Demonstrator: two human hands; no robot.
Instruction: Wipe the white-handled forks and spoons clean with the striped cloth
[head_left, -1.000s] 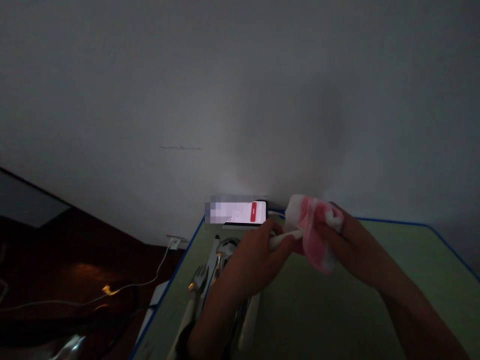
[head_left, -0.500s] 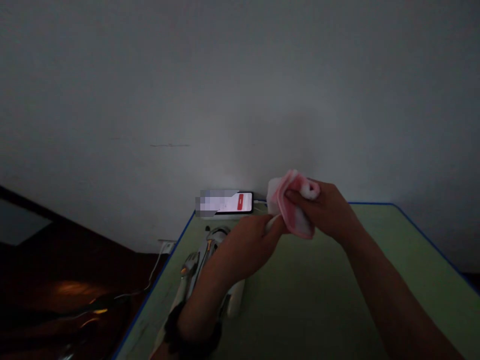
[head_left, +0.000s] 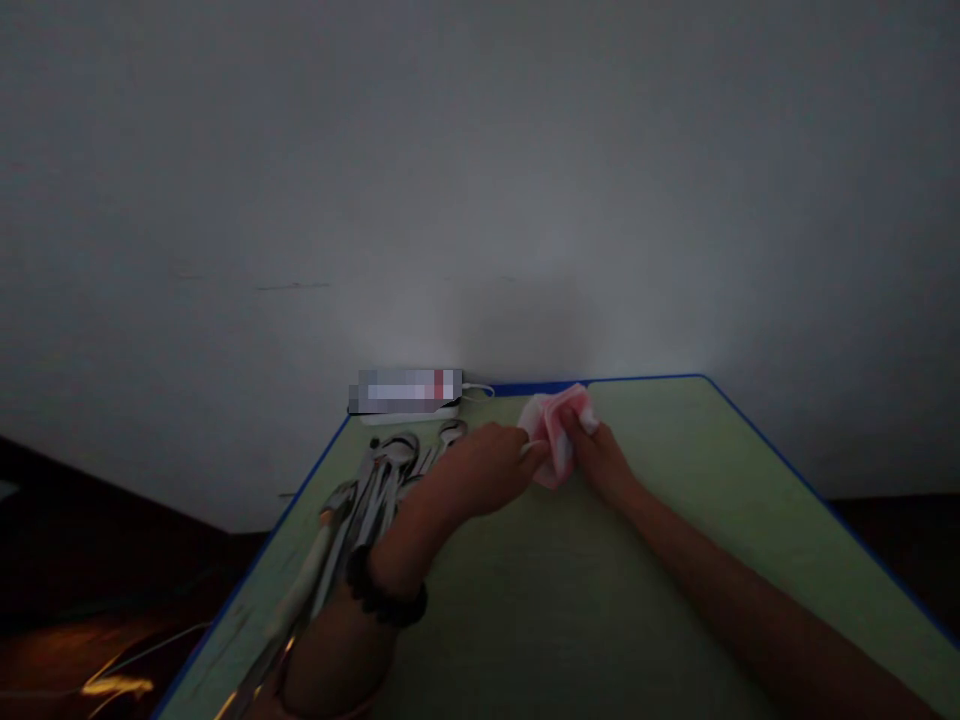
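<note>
My left hand (head_left: 489,466) is closed around the pale handle of a utensil (head_left: 533,446), whose far end is hidden in a pink and white cloth (head_left: 553,420). My right hand (head_left: 602,468) grips that cloth, thumb on top, bunched around the utensil's hidden end. What kind of utensil it is cannot be seen. Both hands are over the far middle of the table. Left of my left hand, and partly behind my forearm, lies a group of metal cutlery, with a fork (head_left: 340,497) and a large round-headed spoon (head_left: 399,449) among it.
A lit phone (head_left: 405,392) leans at the table's back left, against the wall, with a white cable (head_left: 480,388) plugged in. The green table (head_left: 675,470) has a blue edge and touches the grey wall (head_left: 480,180). More cable lies on the dark floor at left.
The view has shifted, so the table and phone sit further left. My hands have come lower with the cloth and utensil between them. More cutlery shows beside my left arm. Both grips stay closed.
</note>
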